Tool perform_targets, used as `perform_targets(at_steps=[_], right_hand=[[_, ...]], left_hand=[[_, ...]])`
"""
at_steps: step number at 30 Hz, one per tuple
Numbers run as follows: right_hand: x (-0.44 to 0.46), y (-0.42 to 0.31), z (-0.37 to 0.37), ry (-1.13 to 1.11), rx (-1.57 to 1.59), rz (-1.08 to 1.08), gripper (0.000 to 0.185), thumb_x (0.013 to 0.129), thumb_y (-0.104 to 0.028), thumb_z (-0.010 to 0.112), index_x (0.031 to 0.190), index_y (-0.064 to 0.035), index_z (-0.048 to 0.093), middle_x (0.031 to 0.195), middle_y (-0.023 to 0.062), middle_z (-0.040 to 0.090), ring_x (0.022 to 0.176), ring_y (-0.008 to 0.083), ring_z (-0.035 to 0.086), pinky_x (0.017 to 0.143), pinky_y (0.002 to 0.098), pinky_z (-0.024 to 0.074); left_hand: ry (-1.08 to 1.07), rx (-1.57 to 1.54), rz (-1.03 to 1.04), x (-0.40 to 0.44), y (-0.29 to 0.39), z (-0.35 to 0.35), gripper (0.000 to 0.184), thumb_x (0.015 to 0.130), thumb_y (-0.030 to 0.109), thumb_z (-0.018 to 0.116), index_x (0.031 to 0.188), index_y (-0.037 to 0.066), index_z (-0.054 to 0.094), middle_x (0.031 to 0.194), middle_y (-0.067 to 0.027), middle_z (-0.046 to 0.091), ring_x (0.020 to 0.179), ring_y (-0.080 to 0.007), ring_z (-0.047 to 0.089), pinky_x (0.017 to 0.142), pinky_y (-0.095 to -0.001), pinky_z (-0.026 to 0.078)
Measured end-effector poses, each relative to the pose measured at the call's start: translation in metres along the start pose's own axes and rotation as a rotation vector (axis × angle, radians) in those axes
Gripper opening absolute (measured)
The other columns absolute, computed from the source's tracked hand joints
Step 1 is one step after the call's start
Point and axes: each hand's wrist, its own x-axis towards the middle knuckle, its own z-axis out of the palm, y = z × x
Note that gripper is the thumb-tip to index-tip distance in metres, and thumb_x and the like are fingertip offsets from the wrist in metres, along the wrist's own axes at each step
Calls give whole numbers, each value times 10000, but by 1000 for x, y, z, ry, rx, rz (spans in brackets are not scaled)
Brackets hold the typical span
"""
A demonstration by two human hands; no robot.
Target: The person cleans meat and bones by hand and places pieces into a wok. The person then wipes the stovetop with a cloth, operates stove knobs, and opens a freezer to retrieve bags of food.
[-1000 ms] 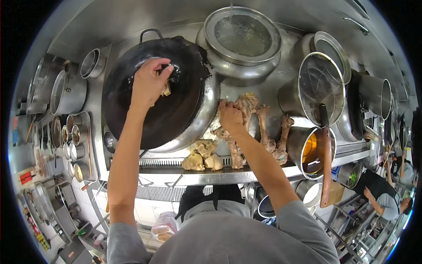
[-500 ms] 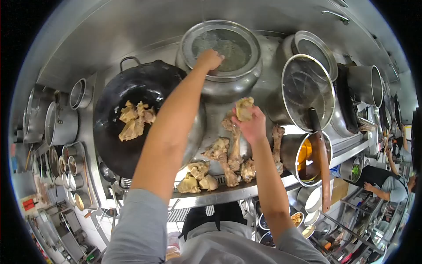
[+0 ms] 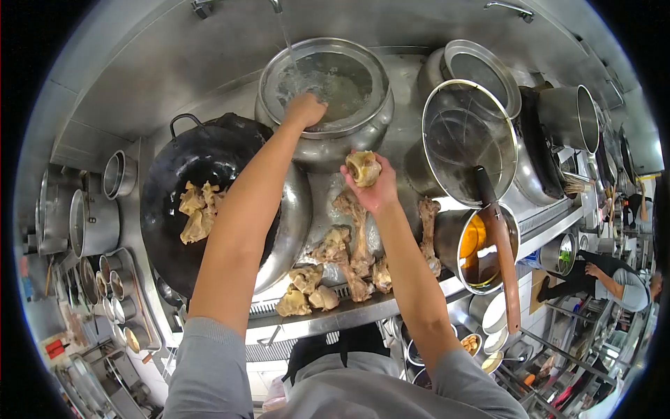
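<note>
My left hand [image 3: 306,109] reaches over the near rim of a large steel pot [image 3: 322,143] filled with water. Its fingers look curled, and their tips are hidden, so I cannot make out what they hold. In my raised right hand [image 3: 380,194], palm up, is a knobby bone piece [image 3: 363,169], with a hollow showing on its side. Long meaty bones [image 3: 360,237] lie on the steel counter below that hand. Several smaller bone chunks [image 3: 306,279] sit at the counter's front edge. More bone pieces [image 3: 199,213] rest in the black wok [image 3: 167,244] beside my left forearm.
Water runs from a tap [image 3: 277,5] into the pot. At right stand a large strainer [image 3: 469,140], a pot of orange-brown liquid [image 3: 457,244] and a wooden-handled tool [image 3: 509,269] across it. Another person [image 3: 618,283] is at far right. Stacked pots [image 3: 94,223] stand left.
The view has shifted, bringing the tap and its water stream into sight. My right hand has turned the bone piece, exposing its hollow. My left hand remains at the water pot.
</note>
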Motion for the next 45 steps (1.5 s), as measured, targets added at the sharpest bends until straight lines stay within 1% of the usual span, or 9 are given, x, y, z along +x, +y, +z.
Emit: perform_targets(at_steps=[4, 7, 15, 23, 30, 38, 41, 43, 45], right_hand=[[-6, -7, 8, 41, -38, 8, 456, 993, -400, 307, 1210, -68, 532, 1064, 94, 647, 946, 310, 639, 748, 401, 522], [-6, -11, 7, -119, -125, 58, 462, 1002, -442, 301, 1198, -100, 541, 1100, 83, 640, 953, 283, 638, 750, 388, 519], [-8, -9, 7, -194, -122, 122, 547, 970, -588, 279, 1085, -145, 579, 920, 51, 652, 704, 243, 645, 503, 285, 509], [-7, -22, -9, -160, -278, 260, 549, 946, -632, 298, 1066, -181, 587, 941, 70, 661, 726, 289, 665, 478, 289, 511], [-37, -20, 16, 58, -421, -10, 557, 952, -606, 336, 1063, -115, 575, 990, 120, 659, 752, 270, 670, 520, 294, 546], [-34, -25, -8, -114, -86, 97, 507, 942, -514, 472, 1111, -44, 562, 1125, 200, 622, 871, 289, 647, 691, 330, 566], [-30, -21, -4, -48, -117, 25, 444, 937, -458, 513, 1116, -56, 568, 1114, 177, 625, 913, 259, 638, 751, 352, 555], [-27, -19, -2, -35, -258, -70, 398, 930, -421, 543, 1108, -66, 575, 1074, 147, 642, 898, 244, 641, 760, 371, 548], [-23, -17, 2, -17, -393, -170, 355, 923, -385, 573, 1100, -77, 582, 1035, 116, 658, 884, 228, 645, 769, 391, 541]], left_hand=[[-474, -605, -134, -31, 36, -18, 350, 835, 328, 652, 995, 20, 696, 1040, -189, 667, 986, -323, 632, 860, -379, 489], [-331, -333, 347, -85, 68, -34, 350, 842, 314, 651, 1047, 32, 681, 1084, -175, 638, 956, -319, 633, 851, -373, 492], [-561, -586, 160, -107, 54, -8, 370, 772, 299, 707, 1050, 57, 678, 970, -143, 591, 894, -278, 610, 800, -378, 487], [-332, -127, 778, -102, 66, -5, 283, 827, 329, 672, 964, 82, 681, 786, -90, 594, 735, -278, 607, 665, -371, 490], [-313, -153, 648, -103, 69, -4, 256, 854, 299, 646, 893, 48, 674, 824, -116, 636, 712, -301, 615, 648, -387, 480], [322, 22, 181, -22, 1, 2, 213, 837, 245, 645, 859, 39, 692, 866, -151, 681, 863, -325, 639, 759, -382, 507], [-135, 47, -66, -18, 11, -22, 268, 818, 247, 662, 908, -3, 692, 896, -166, 691, 882, -300, 652, 783, -366, 511], [-655, -606, -280, -20, 31, -26, 329, 843, 310, 668, 965, 5, 693, 864, -132, 693, 847, -235, 653, 801, -343, 508], [-845, -584, -184, -39, 54, -23, 317, 840, 306, 671, 961, 13, 693, 864, -131, 691, 842, -223, 649, 803, -352, 503]])
